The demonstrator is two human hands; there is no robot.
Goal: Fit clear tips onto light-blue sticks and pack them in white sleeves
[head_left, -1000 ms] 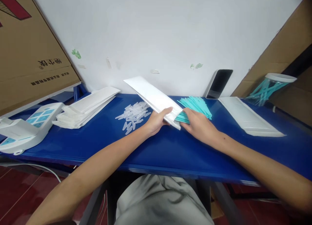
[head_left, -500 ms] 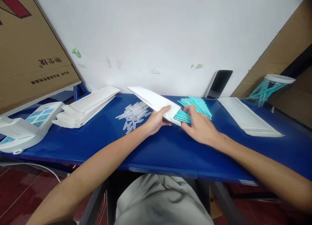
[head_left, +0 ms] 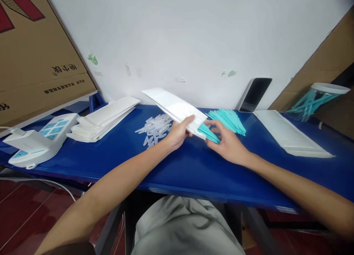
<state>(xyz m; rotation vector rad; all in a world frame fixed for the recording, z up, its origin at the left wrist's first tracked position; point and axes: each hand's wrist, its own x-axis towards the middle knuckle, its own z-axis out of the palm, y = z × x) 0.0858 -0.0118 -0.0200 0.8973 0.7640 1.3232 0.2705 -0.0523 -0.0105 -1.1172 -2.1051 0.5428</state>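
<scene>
A long white padded envelope (head_left: 177,104) is pinched near its mouth by my left hand (head_left: 178,133), thumb on top and fingers beneath. It slants up to the left above the table. A bundle of thin teal sticks (head_left: 209,132) pokes out of the envelope's lower right end; the rest is hidden inside. My right hand (head_left: 228,144) curls round the bundle's outer ends, thumb below and index finger above, near the mouth. Behind that hand lies a fanned pile of teal sticks (head_left: 231,120). Small translucent whitish strips (head_left: 156,128) lie heaped left of my left hand.
White envelopes (head_left: 103,118) are stacked on the blue table (head_left: 132,163) at left, beside a power strip (head_left: 52,131). At right lie another envelope (head_left: 290,135), a phone (head_left: 256,94) against the wall and a clear tub (head_left: 315,100) with teal sticks. Cardboard (head_left: 35,56) stands at left.
The envelope's far end has risen slightly, and its flat face shows more. My right fingers have loosened a little around the stick ends. The whole view has shifted slightly.
</scene>
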